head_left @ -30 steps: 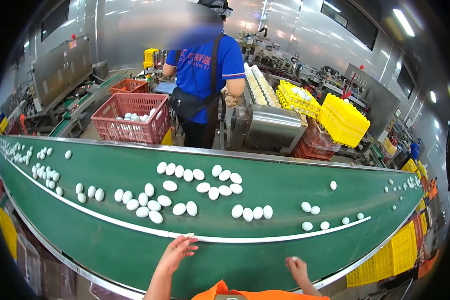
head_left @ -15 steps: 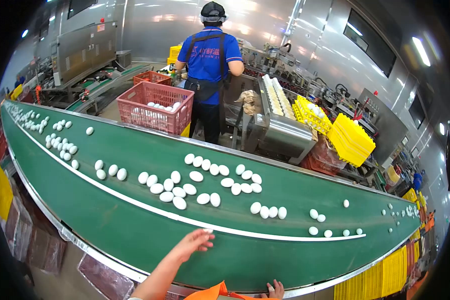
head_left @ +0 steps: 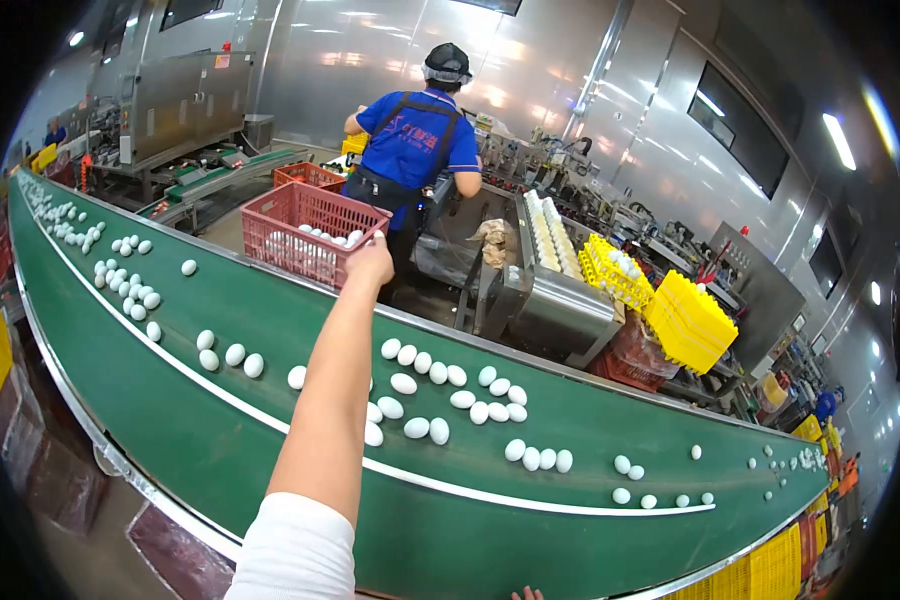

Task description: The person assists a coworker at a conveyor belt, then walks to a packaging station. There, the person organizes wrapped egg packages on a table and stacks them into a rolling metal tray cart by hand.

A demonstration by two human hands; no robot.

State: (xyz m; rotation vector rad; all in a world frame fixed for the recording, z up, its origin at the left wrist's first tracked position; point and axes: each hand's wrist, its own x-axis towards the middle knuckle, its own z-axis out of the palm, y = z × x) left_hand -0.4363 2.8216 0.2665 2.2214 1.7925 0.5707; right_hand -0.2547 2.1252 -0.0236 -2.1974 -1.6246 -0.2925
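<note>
Two red crates (head_left: pixel 305 232) — two yellow tray stacks (head_left: pixel 688 322)

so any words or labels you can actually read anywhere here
Nothing reads clearly.
Co-worker's blue shirt: red print across the back, too small and crossed by the apron straps to make out.
Steel machine: small red and white sticker at its top, too blurred.
Red crate, yellow trays, green belt: no text visible.
</note>
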